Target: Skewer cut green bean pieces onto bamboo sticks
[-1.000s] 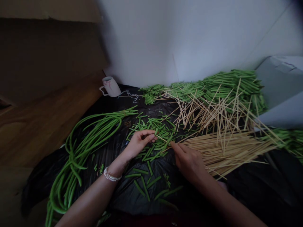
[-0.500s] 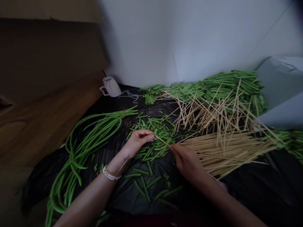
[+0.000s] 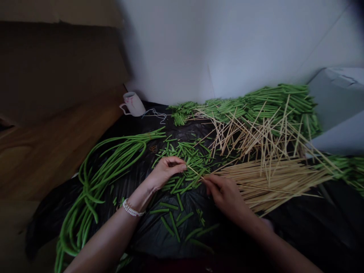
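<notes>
A thin bamboo skewer [image 3: 195,171] runs between my two hands, above a loose heap of cut long bean pieces [image 3: 196,153]. My left hand [image 3: 168,170], with a beaded bracelet at the wrist, is closed in a pinch at the skewer's far end. Whether a bean piece is also between those fingertips, I cannot tell. Closed on the skewer's near end is my right hand [image 3: 223,193], beside a pile of bamboo skewers [image 3: 278,178]. More cut pieces [image 3: 172,223] lie scattered on the black plastic sheet [image 3: 142,239] in front of me.
Uncut long beans [image 3: 93,170] lie bundled at the left. Along the white wall [image 3: 182,49] are bean pieces threaded on skewers [image 3: 273,102], sticks pointing towards me. A white mug [image 3: 134,105] stands at the back left, near some thread [image 3: 156,113]. A pale box [image 3: 338,102] is at the right.
My right hand has shifted slightly to the left along the skewer, its fingers changing shape a little. My left hand stays nearly still. The piles look unchanged.
</notes>
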The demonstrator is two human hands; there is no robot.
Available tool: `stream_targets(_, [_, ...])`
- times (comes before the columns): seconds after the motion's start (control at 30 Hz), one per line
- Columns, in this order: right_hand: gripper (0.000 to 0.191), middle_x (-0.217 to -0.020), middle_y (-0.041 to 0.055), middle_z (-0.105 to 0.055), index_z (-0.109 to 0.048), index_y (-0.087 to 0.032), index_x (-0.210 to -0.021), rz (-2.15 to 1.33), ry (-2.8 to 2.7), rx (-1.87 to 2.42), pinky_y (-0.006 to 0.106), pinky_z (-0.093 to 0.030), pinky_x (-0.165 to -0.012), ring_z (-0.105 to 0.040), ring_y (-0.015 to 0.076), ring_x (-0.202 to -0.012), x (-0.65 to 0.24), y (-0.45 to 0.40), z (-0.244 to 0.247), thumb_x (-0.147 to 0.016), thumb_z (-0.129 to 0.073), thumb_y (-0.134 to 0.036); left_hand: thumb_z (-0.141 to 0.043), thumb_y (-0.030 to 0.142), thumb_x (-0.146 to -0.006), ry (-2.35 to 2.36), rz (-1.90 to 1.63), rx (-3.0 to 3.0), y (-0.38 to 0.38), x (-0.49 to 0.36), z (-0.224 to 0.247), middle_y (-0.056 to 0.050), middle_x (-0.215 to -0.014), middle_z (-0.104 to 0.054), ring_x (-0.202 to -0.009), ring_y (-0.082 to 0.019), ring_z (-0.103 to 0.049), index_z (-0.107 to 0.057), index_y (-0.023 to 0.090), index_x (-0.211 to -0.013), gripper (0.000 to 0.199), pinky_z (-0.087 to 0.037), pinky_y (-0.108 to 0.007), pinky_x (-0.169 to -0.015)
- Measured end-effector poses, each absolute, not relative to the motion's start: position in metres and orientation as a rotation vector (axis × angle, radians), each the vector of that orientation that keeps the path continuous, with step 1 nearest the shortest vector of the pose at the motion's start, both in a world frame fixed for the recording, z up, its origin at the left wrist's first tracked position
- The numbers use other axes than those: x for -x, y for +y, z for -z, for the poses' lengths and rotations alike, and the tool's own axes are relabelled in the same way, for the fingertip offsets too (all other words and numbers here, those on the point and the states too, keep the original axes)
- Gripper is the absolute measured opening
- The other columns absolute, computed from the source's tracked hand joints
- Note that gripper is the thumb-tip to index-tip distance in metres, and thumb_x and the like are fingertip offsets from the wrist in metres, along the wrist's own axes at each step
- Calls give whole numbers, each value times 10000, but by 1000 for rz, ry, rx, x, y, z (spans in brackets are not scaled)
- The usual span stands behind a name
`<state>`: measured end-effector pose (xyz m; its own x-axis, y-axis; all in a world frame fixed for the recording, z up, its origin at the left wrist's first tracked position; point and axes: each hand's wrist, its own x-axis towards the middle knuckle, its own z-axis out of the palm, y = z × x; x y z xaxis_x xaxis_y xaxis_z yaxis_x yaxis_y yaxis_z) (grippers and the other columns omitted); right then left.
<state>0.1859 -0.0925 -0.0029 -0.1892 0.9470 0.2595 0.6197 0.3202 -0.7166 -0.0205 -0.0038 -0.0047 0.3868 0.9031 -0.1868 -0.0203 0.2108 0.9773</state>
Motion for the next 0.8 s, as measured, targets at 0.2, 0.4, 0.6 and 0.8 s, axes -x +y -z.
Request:
stream_targets(0.2, [207, -787, 57, -686, -662, -164, -891, -357, -1902, 1379, 246, -433, -676, -643, 172, -742, -185, -96, 14, -894, -458, -126, -793, 259, -655, 953, -799, -1178, -5, 19, 5, 12, -658, -646, -606, -63, -533, -721, 152, -733, 150, -419, -178, -607])
stream_targets(0.4, [221, -611, -3, -625, -658, -185, -779, -659, -1831, 1398, 218, -412, -577, -588, 129, -573, -185, -93, 8, -907, -478, -186, -791, 264, -654, 939, -809, -1168, -6, 18, 5, 11, -658, -652, -605, -67, -540, -721, 157, -729, 148, -424, -182, -607])
stream_targets(0.6, [205, -739, 37, -670, -649, -181, -837, -562, -1877, 1359, 233, -431, -651, -628, 155, -693, -181, -94, 8, -899, -456, -153, -785, 273, -655, 913, -725, -1228, -13, 10, 7, -7, -682, -679, -617, -88, -569, -722, 151, -723, 154, -439, -202, -616])
stream_targets(0.8, [207, -734, 32, -658, -620, -186, -792, -528, -1863, 1303, 221, -416, -645, -616, 143, -679, -177, -96, 11, -904, -450, -151, -773, 283, -668, 874, -662, -1311, -20, 1, 7, -22, -726, -695, -663, -116, -599, -725, 146, -743, 163, -458, -225, -654])
